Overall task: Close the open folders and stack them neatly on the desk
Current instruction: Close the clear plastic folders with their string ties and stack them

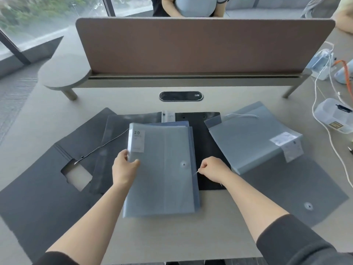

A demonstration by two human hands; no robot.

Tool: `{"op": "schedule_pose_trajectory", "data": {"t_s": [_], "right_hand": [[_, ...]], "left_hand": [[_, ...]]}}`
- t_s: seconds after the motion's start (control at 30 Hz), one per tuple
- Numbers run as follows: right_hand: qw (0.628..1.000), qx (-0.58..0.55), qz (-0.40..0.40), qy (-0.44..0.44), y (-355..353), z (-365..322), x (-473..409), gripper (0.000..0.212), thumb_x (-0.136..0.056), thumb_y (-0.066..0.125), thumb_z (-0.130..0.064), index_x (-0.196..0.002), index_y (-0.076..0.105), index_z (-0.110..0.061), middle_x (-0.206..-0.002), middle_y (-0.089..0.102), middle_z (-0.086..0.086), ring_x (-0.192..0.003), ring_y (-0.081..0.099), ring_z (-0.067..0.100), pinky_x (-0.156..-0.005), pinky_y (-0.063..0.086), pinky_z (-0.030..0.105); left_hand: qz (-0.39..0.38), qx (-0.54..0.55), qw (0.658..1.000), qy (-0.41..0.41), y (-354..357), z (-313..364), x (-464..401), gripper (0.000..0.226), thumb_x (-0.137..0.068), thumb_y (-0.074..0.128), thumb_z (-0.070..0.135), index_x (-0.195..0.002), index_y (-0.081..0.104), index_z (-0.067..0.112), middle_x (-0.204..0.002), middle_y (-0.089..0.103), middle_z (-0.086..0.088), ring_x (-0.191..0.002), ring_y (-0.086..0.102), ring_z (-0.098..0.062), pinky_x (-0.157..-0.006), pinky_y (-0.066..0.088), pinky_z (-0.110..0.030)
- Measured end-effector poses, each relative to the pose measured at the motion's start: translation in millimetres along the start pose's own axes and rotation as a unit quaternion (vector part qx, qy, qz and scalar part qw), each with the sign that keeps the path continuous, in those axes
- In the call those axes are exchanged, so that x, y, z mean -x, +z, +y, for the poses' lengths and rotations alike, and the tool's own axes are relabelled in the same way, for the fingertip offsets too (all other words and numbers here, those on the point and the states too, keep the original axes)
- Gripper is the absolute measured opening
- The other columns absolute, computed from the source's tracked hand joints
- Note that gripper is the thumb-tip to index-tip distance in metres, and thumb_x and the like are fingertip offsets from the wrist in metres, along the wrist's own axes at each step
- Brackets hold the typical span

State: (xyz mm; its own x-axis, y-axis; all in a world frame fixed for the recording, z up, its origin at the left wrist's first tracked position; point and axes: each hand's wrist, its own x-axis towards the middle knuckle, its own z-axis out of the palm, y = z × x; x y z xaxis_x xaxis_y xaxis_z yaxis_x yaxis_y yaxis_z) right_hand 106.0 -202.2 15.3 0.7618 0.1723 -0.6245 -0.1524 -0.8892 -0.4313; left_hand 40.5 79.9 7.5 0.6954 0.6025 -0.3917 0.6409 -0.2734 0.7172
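Observation:
A translucent grey-blue folder [162, 169] marked "20" lies closed in the middle of the desk, on top of a blue folder. My left hand [124, 167] grips its left spine edge. My right hand [212, 169] pinches a thin string at the folder's right edge, near its button. A black clipboard folder [208, 146] lies underneath. A large dark folder [44, 178] lies open on the left with a string on it. On the right, a grey folder [254, 140] with a label rests on an open grey flap [294, 190].
A brown divider screen [200, 46] stands at the back of the desk [181, 232], with a cable port [181, 96] before it. White cables [324, 127], a clear plastic box [332, 115] and chargers lie at the right. People sit behind the divider.

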Motion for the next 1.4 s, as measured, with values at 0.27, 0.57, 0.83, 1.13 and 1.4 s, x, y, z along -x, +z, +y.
{"op": "schedule_pose_trajectory", "data": {"t_s": [0.27, 0.57, 0.83, 1.13, 1.4], "right_hand": [[0.999, -0.026, 0.01, 0.036, -0.6, -3.4, -6.1, 0.022, -0.087, 0.059, -0.034, -0.073, 0.064, -0.017, -0.072, 0.065, -0.003, -0.068, 0.06, 0.02, -0.062, 0.046, 0.03], [0.989, -0.106, -0.016, 0.102, -2.6, -23.5, -22.3, 0.02, -0.073, 0.053, -0.01, -0.08, 0.069, -0.003, -0.072, 0.073, 0.01, -0.06, 0.052, 0.024, -0.061, 0.039, 0.031], [0.992, -0.059, 0.063, 0.094, 16.3, -48.3, -41.4, 0.023, -0.085, 0.049, -0.016, -0.08, 0.067, -0.003, -0.08, 0.075, 0.007, -0.064, 0.066, 0.028, -0.057, 0.046, 0.027], [0.99, 0.124, 0.048, -0.054, 35.0, -76.0, -36.7, 0.023, -0.099, 0.047, -0.025, -0.084, 0.062, -0.015, -0.081, 0.062, 0.005, -0.075, 0.06, 0.028, -0.052, 0.036, 0.027], [0.994, 0.104, -0.016, -0.011, 34.6, -43.7, -17.1, 0.027, -0.09, 0.05, -0.018, -0.066, 0.061, -0.013, -0.07, 0.061, 0.004, -0.065, 0.057, 0.026, -0.056, 0.043, 0.029]], "left_hand": [[-0.056, -0.309, 0.925, 0.212, 25.6, 14.5, 15.0, 0.067, -0.081, 0.071, 0.028, -0.143, 0.047, 0.028, -0.157, 0.034, -0.002, -0.142, 0.026, -0.029, -0.109, 0.03, -0.043], [-0.191, -0.456, 0.806, 0.325, 64.0, 14.9, 25.3, 0.084, -0.08, 0.065, 0.061, -0.151, 0.024, 0.042, -0.166, 0.004, 0.007, -0.151, 0.0, -0.027, -0.12, 0.004, -0.05], [-0.182, -0.464, 0.802, 0.328, 67.3, 13.4, 22.7, 0.085, -0.078, 0.062, 0.067, -0.151, 0.022, 0.046, -0.166, 0.004, 0.008, -0.151, -0.001, -0.025, -0.121, 0.003, -0.05], [-0.172, -0.457, 0.806, 0.334, 67.9, 10.0, 18.2, 0.092, -0.074, 0.066, 0.068, -0.15, 0.02, 0.044, -0.165, 0.008, 0.011, -0.151, 0.005, -0.024, -0.119, 0.007, -0.047], [-0.171, -0.467, 0.801, 0.332, 67.3, 9.6, 17.4, 0.096, -0.075, 0.062, 0.071, -0.154, 0.018, 0.039, -0.166, 0.004, 0.012, -0.152, 0.003, -0.022, -0.119, 0.006, -0.046]]}}
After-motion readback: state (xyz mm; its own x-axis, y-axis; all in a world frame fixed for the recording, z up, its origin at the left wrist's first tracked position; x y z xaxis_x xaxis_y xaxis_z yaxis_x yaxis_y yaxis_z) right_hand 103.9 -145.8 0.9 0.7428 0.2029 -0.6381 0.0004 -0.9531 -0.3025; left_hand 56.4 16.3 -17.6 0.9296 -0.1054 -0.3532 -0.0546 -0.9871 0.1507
